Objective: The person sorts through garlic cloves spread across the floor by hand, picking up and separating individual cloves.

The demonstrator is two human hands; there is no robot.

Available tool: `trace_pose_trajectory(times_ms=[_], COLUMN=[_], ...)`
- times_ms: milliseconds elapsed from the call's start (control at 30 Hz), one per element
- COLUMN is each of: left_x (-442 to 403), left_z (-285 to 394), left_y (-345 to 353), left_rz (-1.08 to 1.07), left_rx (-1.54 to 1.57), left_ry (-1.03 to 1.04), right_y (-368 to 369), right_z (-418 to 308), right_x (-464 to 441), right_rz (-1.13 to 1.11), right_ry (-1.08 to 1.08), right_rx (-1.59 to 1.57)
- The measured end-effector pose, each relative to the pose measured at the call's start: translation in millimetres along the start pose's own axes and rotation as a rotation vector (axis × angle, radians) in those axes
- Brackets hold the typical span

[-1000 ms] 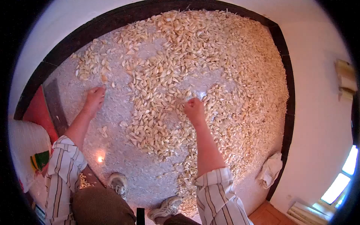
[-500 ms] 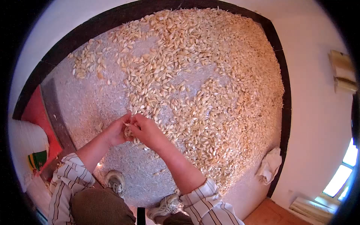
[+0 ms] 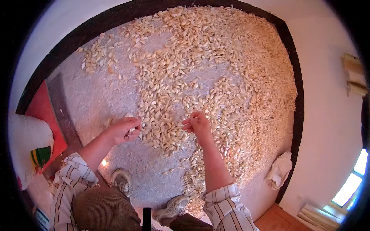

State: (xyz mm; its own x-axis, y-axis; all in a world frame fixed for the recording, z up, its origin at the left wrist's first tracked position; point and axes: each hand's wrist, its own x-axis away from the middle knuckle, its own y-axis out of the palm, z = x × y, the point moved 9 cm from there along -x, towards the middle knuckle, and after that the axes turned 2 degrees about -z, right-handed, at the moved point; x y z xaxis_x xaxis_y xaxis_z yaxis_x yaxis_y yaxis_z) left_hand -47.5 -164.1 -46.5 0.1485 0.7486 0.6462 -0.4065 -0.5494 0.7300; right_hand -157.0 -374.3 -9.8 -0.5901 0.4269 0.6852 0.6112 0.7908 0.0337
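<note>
Two bare hands work over a floor [image 3: 104,92] spread with garlic cloves [image 3: 160,79], far too many to count. The cloves lie from the middle to the far and right sides, with one smaller patch at far left. The left hand [image 3: 129,129], at the left edge of the main spread, has its fingers curled in on pale cloves; how many is hidden. The right hand [image 3: 195,124], above the middle of the spread, has its fingers loosely bent and slightly apart.

At left stands one white sack [image 3: 29,134] with a green patch [image 3: 42,155] striped in yellow; any lettering there is too small to read. One red panel [image 3: 44,109] lies just beyond it. Two shoes [image 3: 173,205] and a brown-clad knee [image 3: 106,208] hide part of the near floor, and the right forearm covers some cloves. One crumpled pale cloth [image 3: 280,170] lies at right against the dark skirting [image 3: 299,88]. One bright window [image 3: 347,191] shows at near right.
</note>
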Motion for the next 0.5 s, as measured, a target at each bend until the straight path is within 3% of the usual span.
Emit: trace_pose_trajectory(times_ms=[133,400,500], left_x=[8,24,29], left_z=[-13,-55,-74], left_y=[3,10,0], left_rz=[0.070,-0.105,0.006], left_rx=[-0.086,-0.214,-0.398], left_ry=[-0.034,-0.209,-0.312], right_y=[26,71,87], right_z=[20,34,37], right_x=[1,6,6], right_rz=[-0.072,-0.138,-0.172], right_ry=[-0.013,0.002,0.050], right_rx=[0.014,-0.011,0.006])
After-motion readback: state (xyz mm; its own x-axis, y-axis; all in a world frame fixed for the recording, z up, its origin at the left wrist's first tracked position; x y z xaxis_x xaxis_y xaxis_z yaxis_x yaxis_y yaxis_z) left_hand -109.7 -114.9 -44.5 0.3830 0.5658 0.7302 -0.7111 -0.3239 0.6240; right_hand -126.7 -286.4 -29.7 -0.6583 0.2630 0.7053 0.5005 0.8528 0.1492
